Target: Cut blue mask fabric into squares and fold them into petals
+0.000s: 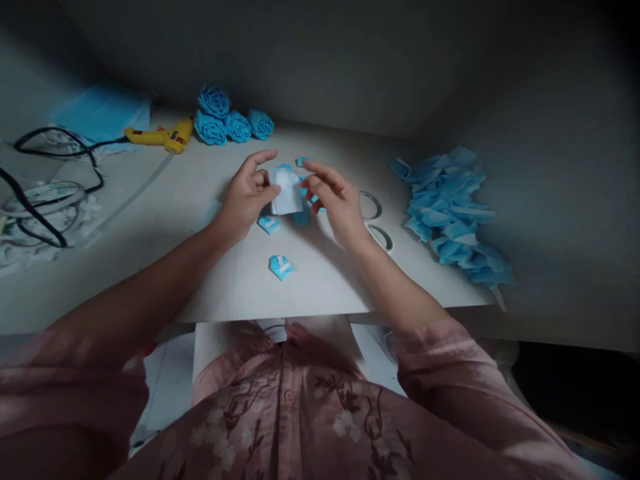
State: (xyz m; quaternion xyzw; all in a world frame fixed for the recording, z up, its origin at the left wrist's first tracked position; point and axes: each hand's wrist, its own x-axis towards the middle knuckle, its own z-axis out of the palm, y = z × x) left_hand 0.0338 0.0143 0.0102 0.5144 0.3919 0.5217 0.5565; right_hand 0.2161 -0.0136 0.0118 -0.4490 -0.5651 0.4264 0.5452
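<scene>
My left hand [249, 193] is closed on a small folded piece of blue-and-white sheet [287, 193], its pale side facing me. The thumb presses on the front of the piece. Close by on the right, my right hand [336, 197] has its fingers bent and apart; whether a fingertip touches the piece's edge I cannot tell. A small blue folded piece [283, 267] lies on the table below the hands, and a similar folded piece [269, 225] rests just under my left hand. Other blue bits behind the right fingers are partly hidden.
Blue rose-like flowers [212, 127] stand at the back beside a yellow glue gun [163, 137] with a black cord. Two rolls of tape [381, 237] lie right of my right hand. Crumpled blue sheets [447, 213] heap at the right; blue sheets [103, 112] lie back left.
</scene>
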